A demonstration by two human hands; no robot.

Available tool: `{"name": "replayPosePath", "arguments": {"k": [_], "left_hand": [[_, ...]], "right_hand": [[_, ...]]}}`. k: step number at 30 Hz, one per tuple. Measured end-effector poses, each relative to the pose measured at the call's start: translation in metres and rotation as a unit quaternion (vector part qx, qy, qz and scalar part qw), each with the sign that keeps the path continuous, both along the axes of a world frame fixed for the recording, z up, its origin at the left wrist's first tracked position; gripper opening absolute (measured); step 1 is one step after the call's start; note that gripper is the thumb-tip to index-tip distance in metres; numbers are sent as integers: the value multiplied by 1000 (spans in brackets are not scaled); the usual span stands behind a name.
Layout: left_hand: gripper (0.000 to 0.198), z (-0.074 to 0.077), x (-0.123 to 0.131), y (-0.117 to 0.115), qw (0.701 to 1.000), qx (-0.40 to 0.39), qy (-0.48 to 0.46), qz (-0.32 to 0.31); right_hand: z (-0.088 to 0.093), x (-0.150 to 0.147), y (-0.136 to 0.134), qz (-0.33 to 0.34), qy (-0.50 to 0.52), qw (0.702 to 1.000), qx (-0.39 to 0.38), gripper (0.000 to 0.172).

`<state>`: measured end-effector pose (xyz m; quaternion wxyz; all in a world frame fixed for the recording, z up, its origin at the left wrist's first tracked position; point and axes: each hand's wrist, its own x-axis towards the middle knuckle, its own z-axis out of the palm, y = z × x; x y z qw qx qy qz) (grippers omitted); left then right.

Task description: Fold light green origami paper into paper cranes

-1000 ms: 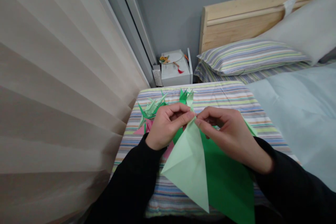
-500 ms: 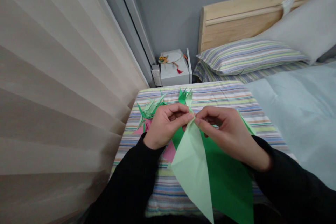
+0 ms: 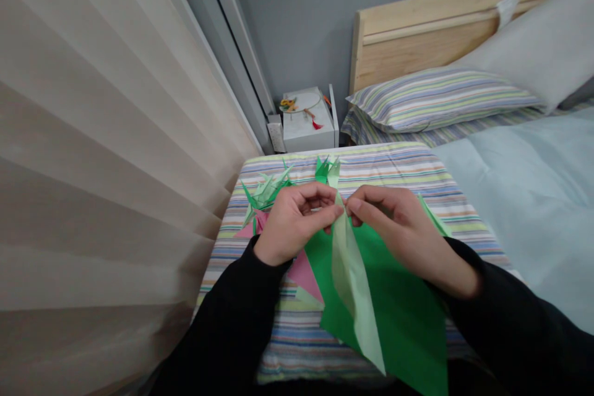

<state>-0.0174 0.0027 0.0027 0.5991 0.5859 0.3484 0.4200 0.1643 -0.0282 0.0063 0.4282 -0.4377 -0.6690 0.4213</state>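
Observation:
A long, folded sheet of light green origami paper (image 3: 352, 284) hangs between my hands, its narrow point downward. My left hand (image 3: 301, 216) pinches its upper end between thumb and fingers. Beside it, my right hand (image 3: 394, 223) is closed in a pinch at the paper's upper right edge; its fingertips partly hide the contact. Under the hands lies a large dark green paper sheet (image 3: 403, 315). Pink paper (image 3: 304, 275) pokes out at its left. Folded green paper cranes (image 3: 266, 189) are heaped beyond my left hand, with a pink folded piece (image 3: 253, 224) near them.
The striped cloth (image 3: 223, 272) covers the work surface. More folded green pieces (image 3: 327, 170) stand at its far edge, and light green paper (image 3: 434, 216) lies behind my right hand. A pleated curtain (image 3: 116, 167) borders the left; a bed (image 3: 524, 167) and white nightstand (image 3: 309, 130) lie beyond.
The light green paper has turned and narrowed, its lower point swinging slightly right and up. More of the dark green sheet and pink paper shows. Both hands stay nearly in place.

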Motion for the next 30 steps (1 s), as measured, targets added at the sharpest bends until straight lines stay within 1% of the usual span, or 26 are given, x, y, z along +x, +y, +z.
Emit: {"name": "replayPosePath", "arguments": {"k": [3,6,9,12,16,20,22,25,28,30], "left_hand": [[25,0,0,0,1000,10,7,-13],[22,-2,-1,0,999,8,-10,-36],[18,-5,-3,-1,997,-11,-50,-65],[15,-5,-5,-1,992,-36,-66,-104],[16,-4,-8,-1,988,-55,-50,-132],[17,-4,-10,-1,989,-44,-25,-140],[17,-2,-9,-1,991,-32,-11,-131],[16,1,-6,-2,997,-4,26,-75],[15,2,-2,-2,997,30,64,-16],[14,1,-1,-3,995,51,80,-3]], "right_hand": [[1,2,2,36,28,998,-53,26],[3,4,3,72,49,992,-93,18],[3,5,4,83,45,990,-101,12],[4,7,4,93,42,989,-105,10],[8,11,3,112,35,987,-106,14],[13,16,1,123,16,986,-108,15],[14,17,1,126,22,986,-103,11],[14,18,0,99,21,992,-76,6],[14,18,0,61,-65,995,-45,11],[15,18,-1,53,-127,989,-43,15]]}}
